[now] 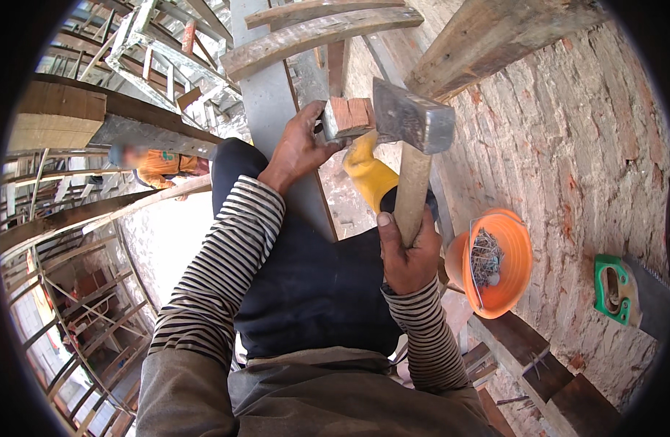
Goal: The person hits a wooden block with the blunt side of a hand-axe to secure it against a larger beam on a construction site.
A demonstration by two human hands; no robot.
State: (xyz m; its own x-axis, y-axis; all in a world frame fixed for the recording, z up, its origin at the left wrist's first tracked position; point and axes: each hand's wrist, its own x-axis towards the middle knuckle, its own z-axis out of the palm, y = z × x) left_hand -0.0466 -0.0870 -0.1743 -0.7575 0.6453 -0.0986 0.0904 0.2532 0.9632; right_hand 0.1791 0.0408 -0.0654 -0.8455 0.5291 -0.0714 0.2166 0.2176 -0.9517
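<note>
My right hand [410, 255] is closed around the wooden handle of a hammer [415, 120], whose steel head is raised upright. Just left of that head, my left hand [302, 146] grips a short wooden block [349, 116] with a rough reddish end. Between thumb and fingers the block sits above the edge of a long grey board [258, 95]. Whether the hammer touches the block I cannot tell. Below them shows a yellow boot [370, 175] of mine.
An orange bucket [521, 266] with many nails hangs or stands at my right. Beyond it a green-handled handsaw [615, 291] lies against the rough brick wall [561, 160]. Wooden beams [328, 36] cross ahead. At left, a person in orange [164, 167] is among timber framing far below.
</note>
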